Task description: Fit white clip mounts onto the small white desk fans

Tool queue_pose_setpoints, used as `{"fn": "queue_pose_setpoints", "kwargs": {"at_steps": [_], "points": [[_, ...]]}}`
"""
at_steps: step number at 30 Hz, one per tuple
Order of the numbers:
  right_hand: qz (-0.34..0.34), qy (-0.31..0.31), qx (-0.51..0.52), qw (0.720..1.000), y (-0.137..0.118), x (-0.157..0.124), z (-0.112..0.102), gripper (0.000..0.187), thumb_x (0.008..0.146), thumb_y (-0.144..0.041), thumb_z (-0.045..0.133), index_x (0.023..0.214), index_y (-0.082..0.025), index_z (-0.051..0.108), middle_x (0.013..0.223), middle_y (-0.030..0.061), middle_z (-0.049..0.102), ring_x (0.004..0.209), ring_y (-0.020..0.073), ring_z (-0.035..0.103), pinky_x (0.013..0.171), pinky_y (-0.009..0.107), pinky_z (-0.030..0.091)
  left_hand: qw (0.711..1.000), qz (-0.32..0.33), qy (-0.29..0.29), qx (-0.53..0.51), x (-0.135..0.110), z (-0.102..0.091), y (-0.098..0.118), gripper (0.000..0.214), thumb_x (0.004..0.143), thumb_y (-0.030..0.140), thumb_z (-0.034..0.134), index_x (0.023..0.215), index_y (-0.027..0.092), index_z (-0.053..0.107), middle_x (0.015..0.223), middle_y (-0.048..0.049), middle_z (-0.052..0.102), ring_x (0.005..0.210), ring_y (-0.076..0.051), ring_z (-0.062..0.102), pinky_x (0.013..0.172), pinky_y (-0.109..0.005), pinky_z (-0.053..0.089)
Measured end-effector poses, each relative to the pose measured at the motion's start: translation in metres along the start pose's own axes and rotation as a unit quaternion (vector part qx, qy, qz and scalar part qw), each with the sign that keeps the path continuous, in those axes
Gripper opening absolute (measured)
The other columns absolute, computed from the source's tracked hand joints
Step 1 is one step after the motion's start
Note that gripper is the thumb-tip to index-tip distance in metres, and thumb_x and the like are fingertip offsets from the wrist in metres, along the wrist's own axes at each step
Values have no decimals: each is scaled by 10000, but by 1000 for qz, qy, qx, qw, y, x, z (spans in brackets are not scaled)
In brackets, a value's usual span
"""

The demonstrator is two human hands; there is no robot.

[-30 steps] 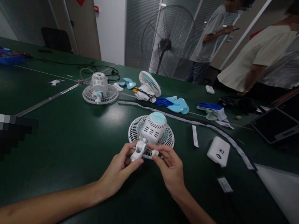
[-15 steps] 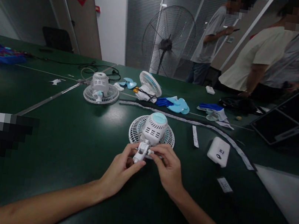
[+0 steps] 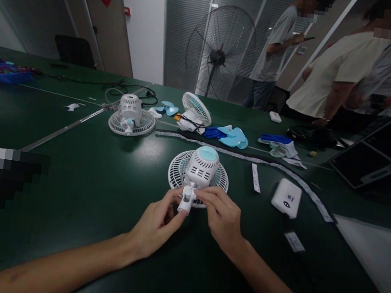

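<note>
A small white electric fan (image 3: 203, 170) lies grille-down before me, its motor housing topped with a light blue cap. From its near side juts a white pivot bracket (image 3: 186, 203). My left hand (image 3: 156, 224) grips this bracket from the left, thumb on its lower end and fingers behind it. At the bracket's right side, the fingertips of my right hand (image 3: 223, 219) are pinched together where a small white knob sits; they now mostly cover the knob.
Farther back on the green table (image 3: 111, 168) stand a second fan (image 3: 130, 112) and a tilted fan (image 3: 195, 112). Light blue fan blades (image 3: 235, 138), gloves (image 3: 214, 132) and a black strip (image 3: 252, 157) lie beyond. To the right are a white box (image 3: 286, 198) and a dark panel (image 3: 386, 145). Several people stand behind.
The bracket has swung more upright toward the middle, its lower end shifting right. My right fingers have moved slightly up and closed over the knob. The fan body has stayed put.
</note>
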State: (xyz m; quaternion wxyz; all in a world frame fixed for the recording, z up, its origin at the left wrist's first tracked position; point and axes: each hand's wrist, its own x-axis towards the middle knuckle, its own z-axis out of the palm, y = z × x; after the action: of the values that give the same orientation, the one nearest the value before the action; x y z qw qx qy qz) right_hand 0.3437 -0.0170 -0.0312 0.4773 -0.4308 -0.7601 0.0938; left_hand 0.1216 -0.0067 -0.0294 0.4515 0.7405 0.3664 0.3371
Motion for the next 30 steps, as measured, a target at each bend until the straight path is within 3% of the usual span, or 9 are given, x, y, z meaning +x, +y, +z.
{"fn": "queue_pose_setpoints", "kwargs": {"at_steps": [6,9,13,15,19,22,25,27,30], "points": [[2,-20,-24,1000,-1,2,-4,328,1021,-150,519,1223,-285,739,1111,68,753,1013,237,731,897,424,631,1000,4,2,12,2,-3,1,501,1022,390,546,1481,219,440,1095,-62,681,705,-141,596,638,-276,487],[110,-8,71,991,-8,6,1,158,992,-257,626,1088,-255,752,1058,69,761,959,248,746,812,413,667,999,-16,28,-27,5,-2,2,467,984,396,624,1404,214,528,1112,-75,671,797,-168,628,647,-270,518],[348,17,294,890,-21,12,9,238,900,-405,758,983,-191,692,884,69,753,780,243,767,516,309,654,994,-12,62,-92,9,0,-2,408,931,383,716,1296,224,628,1226,-93,624,964,-211,649,707,-292,574],[378,16,321,868,-25,12,9,281,909,-426,744,1028,-183,672,868,71,750,785,247,771,526,321,667,991,-6,77,-113,10,2,-5,395,909,358,749,1267,224,648,1247,-87,615,996,-209,652,778,-318,586],[206,-14,151,967,-19,5,3,283,936,-348,724,1193,-235,697,1153,100,737,982,257,749,726,393,700,988,-4,96,-117,10,3,-7,374,886,331,775,1225,219,662,1237,-76,610,985,-196,657,812,-330,583],[83,-30,35,996,-12,1,1,181,987,-285,655,1146,-258,735,1167,86,744,1076,264,726,929,457,647,990,3,93,-107,9,3,-7,372,880,318,781,1217,224,655,1220,-66,611,979,-190,658,830,-337,581],[171,-42,59,983,-10,1,5,223,1040,-370,576,960,-221,721,863,55,748,729,206,745,638,345,659,991,4,90,-99,8,2,-6,355,885,302,777,1207,226,652,1212,-58,611,981,-186,659,840,-336,575],[243,-53,101,963,-12,1,6,317,1058,-443,526,924,-209,693,710,18,695,529,160,675,438,262,567,991,4,92,-96,8,2,-6,356,887,296,774,1211,223,648,1214,-59,613,981,-187,658,840,-336,576],[179,-37,34,982,-11,0,2,259,1032,-439,583,1108,-220,697,896,56,749,624,161,705,507,262,582,991,9,96,-97,8,3,-7,362,886,290,773,1216,220,640,1217,-61,610,984,-189,656,830,-331,580]]}}
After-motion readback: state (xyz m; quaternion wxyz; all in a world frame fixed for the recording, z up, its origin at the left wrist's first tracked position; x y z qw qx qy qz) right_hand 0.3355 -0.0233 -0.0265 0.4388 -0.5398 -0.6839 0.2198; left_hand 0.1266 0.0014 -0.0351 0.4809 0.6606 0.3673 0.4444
